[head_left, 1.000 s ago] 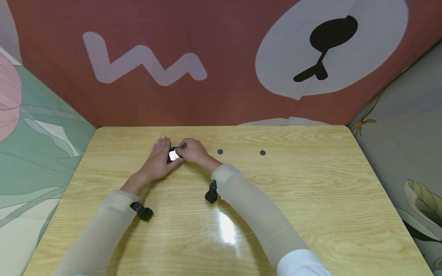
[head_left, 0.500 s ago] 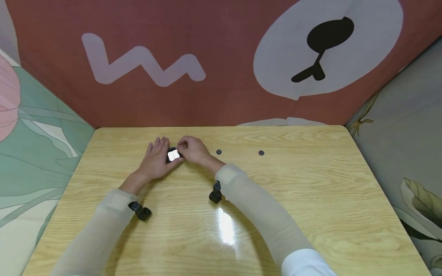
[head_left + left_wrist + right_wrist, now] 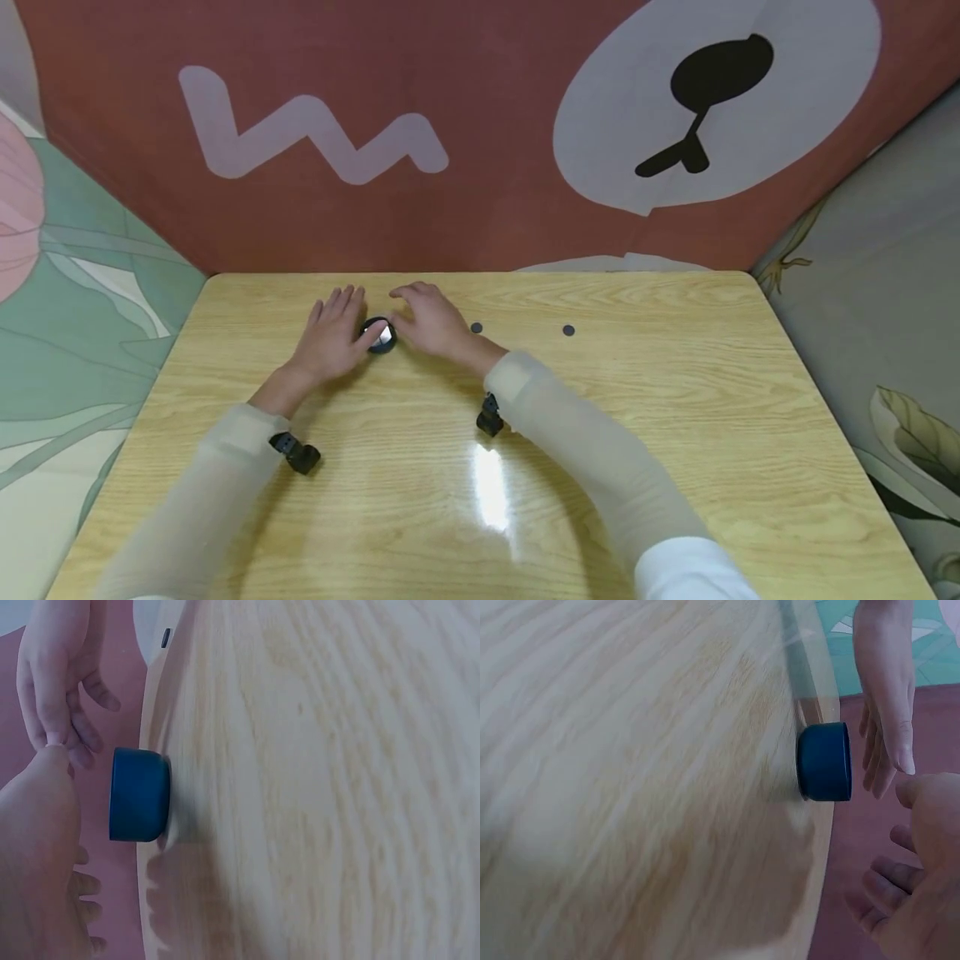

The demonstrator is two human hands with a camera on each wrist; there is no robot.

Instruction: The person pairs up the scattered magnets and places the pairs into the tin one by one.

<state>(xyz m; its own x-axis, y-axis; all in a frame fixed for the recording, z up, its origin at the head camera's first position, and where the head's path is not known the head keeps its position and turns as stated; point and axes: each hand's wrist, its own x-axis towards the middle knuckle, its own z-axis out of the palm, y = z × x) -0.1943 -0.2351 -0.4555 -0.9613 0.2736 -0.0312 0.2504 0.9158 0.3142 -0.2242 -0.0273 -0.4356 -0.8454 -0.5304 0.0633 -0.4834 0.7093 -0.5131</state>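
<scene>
A small dark blue round cup stands upright on the table toward its far left. Bright white faces split by a thin line show inside it from the head view; what they belong to is unclear. My left hand is on its left, fingers spread and straight, the thumb overlapping the cup in the head view. On its right is my right hand, fingers loosely bent, gripping nothing. Both wrist views show the cup's smooth side wall, with the hands beyond and above it.
Two flat dark discs lie in a row right of the cup; the farther disc is more to the right. The wooden table ends at a red printed backdrop close behind the hands.
The right hand's pinching fingers have loosened and drawn back a little from the cup. My left hand has shifted left, its fingers spread wider, and more of the cup's rim shows.
</scene>
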